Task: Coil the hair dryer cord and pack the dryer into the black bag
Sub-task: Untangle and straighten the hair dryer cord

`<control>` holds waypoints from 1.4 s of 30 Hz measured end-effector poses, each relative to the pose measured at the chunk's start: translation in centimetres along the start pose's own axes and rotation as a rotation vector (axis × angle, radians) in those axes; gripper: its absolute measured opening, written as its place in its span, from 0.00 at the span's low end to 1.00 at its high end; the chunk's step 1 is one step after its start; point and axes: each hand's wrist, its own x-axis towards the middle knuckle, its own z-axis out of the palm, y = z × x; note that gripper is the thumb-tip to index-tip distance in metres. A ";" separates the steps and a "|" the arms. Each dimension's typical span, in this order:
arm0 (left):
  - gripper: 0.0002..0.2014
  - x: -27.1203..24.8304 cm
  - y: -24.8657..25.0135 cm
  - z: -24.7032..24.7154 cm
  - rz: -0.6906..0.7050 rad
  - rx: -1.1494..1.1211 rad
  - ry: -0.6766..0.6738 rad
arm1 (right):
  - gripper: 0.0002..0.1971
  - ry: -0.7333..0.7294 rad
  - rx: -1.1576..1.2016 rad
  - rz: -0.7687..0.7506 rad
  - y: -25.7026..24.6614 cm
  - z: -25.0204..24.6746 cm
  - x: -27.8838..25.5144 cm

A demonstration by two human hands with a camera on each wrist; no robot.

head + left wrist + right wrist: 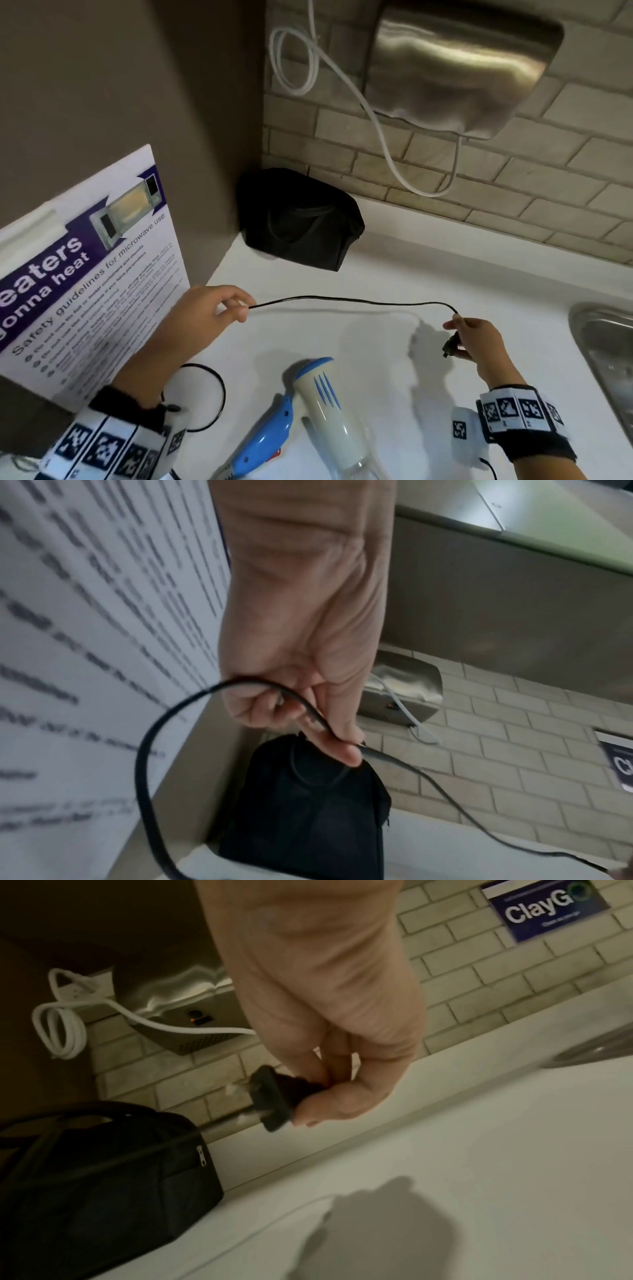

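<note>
A white and blue hair dryer (325, 411) lies on the white counter (479, 281) between my wrists. Its thin black cord (352, 301) stretches in the air between both hands. My left hand (219, 308) pinches the cord (308, 710) between thumb and fingers, and a loop (212, 397) of it hangs below that wrist. My right hand (476, 339) grips the black plug (449, 345) at the cord's end; the plug (274, 1096) shows its two prongs. The black bag (301, 219) sits in the back corner, its zip (202, 1154) on the side.
A microwave safety poster (85, 274) leans at the left. On the tiled wall hangs a steel hand dryer (455, 65) with a white cable (298, 61). A steel sink (606, 359) lies at the right edge. A blue sign (544, 907) is fixed to the tiles.
</note>
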 end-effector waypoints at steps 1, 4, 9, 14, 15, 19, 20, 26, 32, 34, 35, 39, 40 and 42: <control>0.08 0.5 -0.1 0.6 -0.012 -0.026 0.011 | 0.16 -0.003 0.013 0.004 0.5 0.0 -0.1; 0.07 3.1 -0.2 2.4 -0.026 -0.079 0.075 | 0.14 -0.022 0.014 0.011 1.5 0.6 -0.1; 0.10 6.8 -0.1 5.5 -0.002 -0.062 0.137 | 0.05 0.011 0.083 -0.006 2.4 2.2 -0.6; 0.09 8.7 -1.0 8.6 -0.045 -0.012 0.005 | 0.04 -0.023 0.079 -0.032 2.9 3.2 -1.1; 0.09 8.9 -1.2 9.0 -0.056 -0.001 -0.016 | 0.05 -0.029 0.080 -0.024 3.1 3.3 -1.0; 0.14 8.7 -1.9 9.7 -0.075 0.029 -0.102 | 0.05 -0.065 0.110 0.000 3.6 3.6 -0.9; 0.15 8.7 -2.0 9.8 -0.086 0.026 -0.124 | 0.03 -0.075 0.120 0.000 3.7 3.7 -0.9; 0.23 8.5 -2.6 9.9 -0.121 0.125 -0.259 | 0.05 -0.093 0.135 -0.055 4.3 4.1 -0.7; 0.23 7.7 -1.9 9.3 -0.161 0.125 -0.316 | 0.04 -0.102 0.098 -0.103 3.8 4.1 -1.2; 0.22 6.8 -1.3 8.5 -0.153 0.067 -0.284 | 0.09 -0.096 -0.030 -0.121 3.9 4.1 -1.2; 0.20 6.2 -1.1 8.0 -0.146 0.036 -0.266 | 0.11 -0.097 -0.109 -0.131 3.8 4.0 -1.4; 0.10 2.7 -1.4 5.7 -0.116 -0.101 -0.227 | 0.18 -0.101 -0.365 -0.235 2.9 4.3 -2.7; 0.07 1.6 -1.8 5.2 -0.124 -0.127 -0.237 | 0.19 -0.089 -0.405 -0.281 2.7 4.4 -3.2; 0.04 -0.6 -2.6 4.3 -0.152 -0.138 -0.276 | 0.20 -0.094 -0.439 -0.360 2.1 4.7 -4.4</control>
